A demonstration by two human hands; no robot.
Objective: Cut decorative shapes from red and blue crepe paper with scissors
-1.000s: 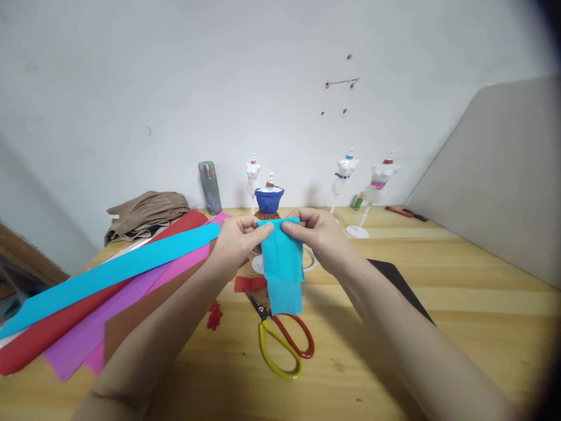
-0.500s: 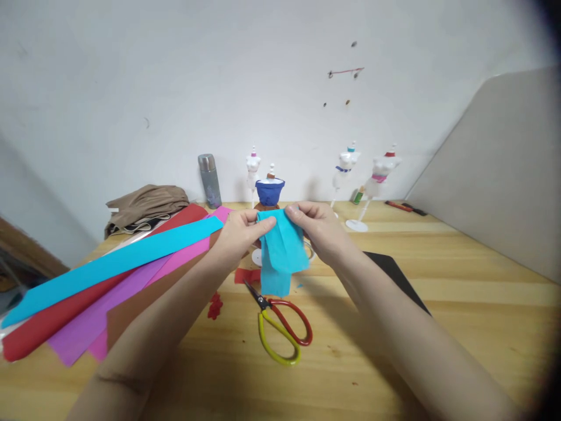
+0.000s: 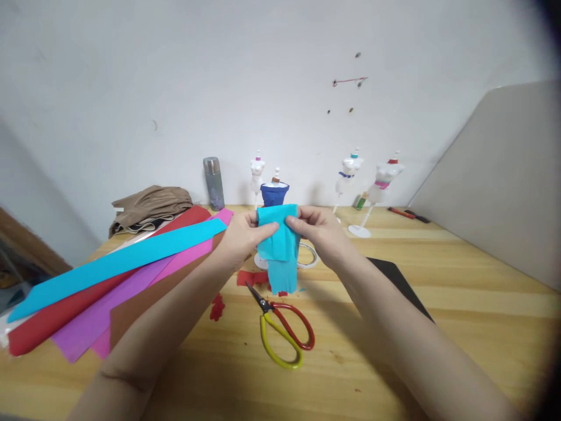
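My left hand [image 3: 245,235] and right hand [image 3: 325,235] each pinch the turquoise piece [image 3: 279,248] between thumb and fingers at its upper sides, so that it hangs in front of me above the table [image 3: 346,362], in layers of uneven length. I judge it light, soft and limp, thin paper or cloth that could crease or tear under a hard tug, so the upper sides seem the best place for a gentle hold. Nearer me lie the scissors [image 3: 265,305]; behind it stands a blue-wrapped mannequin [image 3: 274,194].

The strip [image 3: 281,242] hangs before a mannequin [image 3: 274,195], above the table [image 3: 350,374].
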